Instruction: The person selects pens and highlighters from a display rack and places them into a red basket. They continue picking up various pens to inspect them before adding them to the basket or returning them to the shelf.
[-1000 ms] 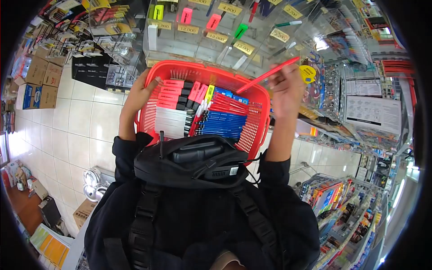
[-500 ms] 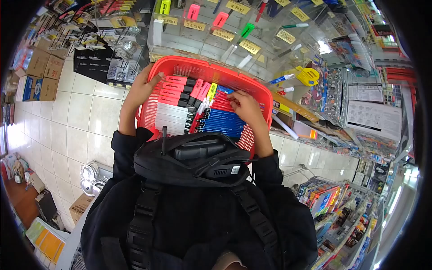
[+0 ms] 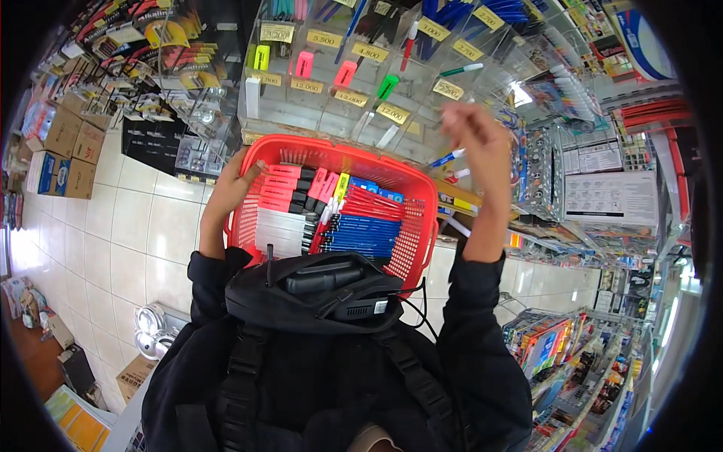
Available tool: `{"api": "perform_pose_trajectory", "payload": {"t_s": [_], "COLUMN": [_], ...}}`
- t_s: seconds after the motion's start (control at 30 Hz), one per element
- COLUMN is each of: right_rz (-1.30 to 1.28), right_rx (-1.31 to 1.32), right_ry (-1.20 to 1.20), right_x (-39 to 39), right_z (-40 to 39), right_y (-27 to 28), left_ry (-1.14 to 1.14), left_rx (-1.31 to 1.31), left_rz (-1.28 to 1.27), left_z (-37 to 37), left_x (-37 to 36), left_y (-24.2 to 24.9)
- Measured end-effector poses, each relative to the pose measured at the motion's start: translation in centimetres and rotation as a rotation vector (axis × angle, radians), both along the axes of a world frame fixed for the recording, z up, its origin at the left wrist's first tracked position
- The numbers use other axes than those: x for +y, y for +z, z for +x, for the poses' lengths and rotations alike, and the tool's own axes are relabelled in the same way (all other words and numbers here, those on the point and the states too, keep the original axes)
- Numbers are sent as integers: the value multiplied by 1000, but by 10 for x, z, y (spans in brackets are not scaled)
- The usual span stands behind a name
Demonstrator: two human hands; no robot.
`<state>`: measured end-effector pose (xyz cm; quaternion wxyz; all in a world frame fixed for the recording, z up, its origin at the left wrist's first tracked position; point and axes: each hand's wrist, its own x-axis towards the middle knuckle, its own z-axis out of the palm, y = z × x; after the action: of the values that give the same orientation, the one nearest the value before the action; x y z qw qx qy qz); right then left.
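Note:
A red plastic basket [image 3: 425, 226] rests against the front of the clear display rack. My left hand [image 3: 239, 181] grips its left rim, thumb inside. Sorted in rows inside are pink highlighters [image 3: 280, 188], white markers [image 3: 280, 232], a yellow highlighter [image 3: 342, 184], red pens [image 3: 373, 202] and blue pens [image 3: 363, 235]. Raised to the right of the basket, in front of the rack, is my right hand [image 3: 474, 129]; its fingers are blurred, and whether they hold anything cannot be made out. A blue-and-white marker [image 3: 447, 158] lies just below it.
The clear rack [image 3: 290, 102] has price labels, single highlighters, markers and pens in its compartments. Battery packs [image 3: 162, 34] hang at the upper left. Cardboard boxes [image 3: 69, 151] stand on the tiled floor. A black bag [image 3: 324, 290] hangs at my chest, close to the basket.
My right hand has left the pens in the basket and moved up and right toward the rack. My left hand stays on the rim. The basket appears lower in view.

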<state>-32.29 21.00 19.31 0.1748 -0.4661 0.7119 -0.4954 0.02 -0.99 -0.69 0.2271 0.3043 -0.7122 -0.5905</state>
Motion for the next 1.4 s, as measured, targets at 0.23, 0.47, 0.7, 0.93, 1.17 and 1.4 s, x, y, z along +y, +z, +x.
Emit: {"api": "perform_pose_trajectory", "payload": {"t_s": [0.23, 0.47, 0.7, 0.93, 1.17, 1.4], "right_rz": [-285, -91, -262, -753, -840, -672], "right_rx": [457, 845, 607, 301, -495, -528], "right_ry": [-276, -465, -389, -282, 54, 46], "right_x": [-88, -133, -133, -81, -7, 7], "right_z": [-72, -103, -101, -72, 14, 41], "right_y": [51, 31, 42, 102, 60, 14], "left_ry": [-7, 25, 34, 14, 2, 9], "left_rx": [25, -51, -15, -16, -9, -5], "left_rz": [-11, -116, -69, -70, -37, 8], "left_z": [0, 2, 1, 1, 0, -1], "left_x": [2, 4, 4, 1, 1, 2], "left_y": [3, 10, 6, 2, 2, 4]}}
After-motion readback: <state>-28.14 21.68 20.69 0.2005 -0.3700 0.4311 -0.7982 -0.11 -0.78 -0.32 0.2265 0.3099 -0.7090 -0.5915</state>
